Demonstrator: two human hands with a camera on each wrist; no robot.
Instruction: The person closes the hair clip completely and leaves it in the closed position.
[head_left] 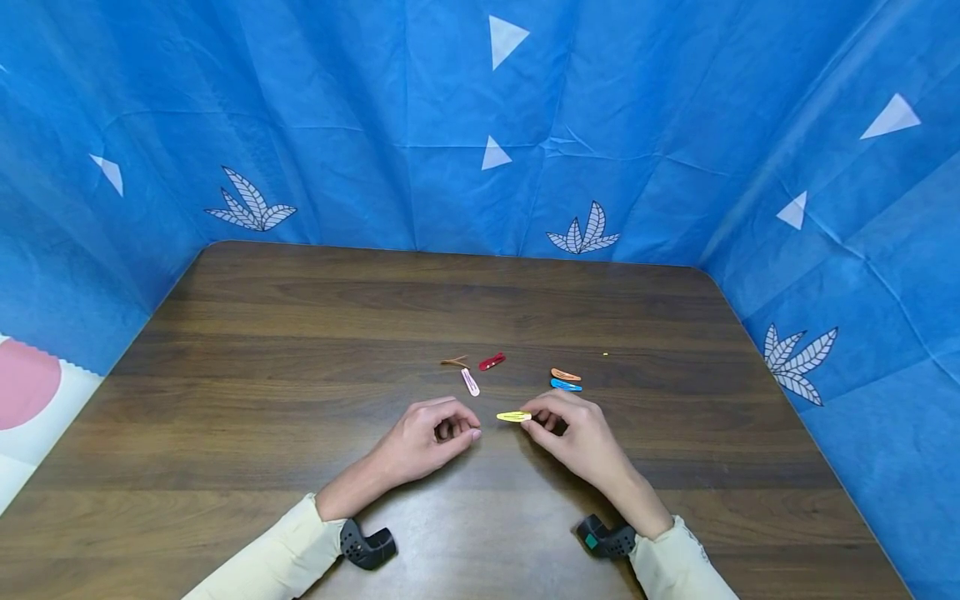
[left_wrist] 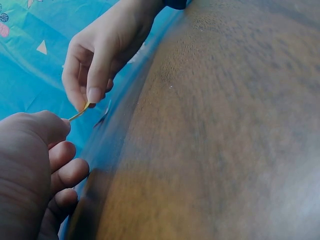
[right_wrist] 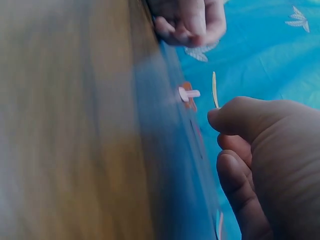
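Note:
My right hand [head_left: 573, 429] pinches a yellow snap hair clip [head_left: 513, 417] by its wide end, between thumb and index finger. The clip's narrow end points left, toward my left hand [head_left: 427, 437]. Loosely curled, the left hand is above the table beside the clip tip, with thumb and index fingertips close together and nothing held. In the right wrist view the yellow clip [right_wrist: 214, 90] stands out edge-on beyond the right thumb. An orange clip [head_left: 566, 375] and a blue clip [head_left: 566, 385] lie side by side just beyond the right hand.
Farther left on the brown wooden table [head_left: 262, 333] lie a red clip [head_left: 492, 362], a pale pink clip [head_left: 470, 382] and a thin brown clip [head_left: 454, 362]. A tiny yellow bit [head_left: 605, 354] sits at the right. Blue curtains [head_left: 337, 125] hang around the table.

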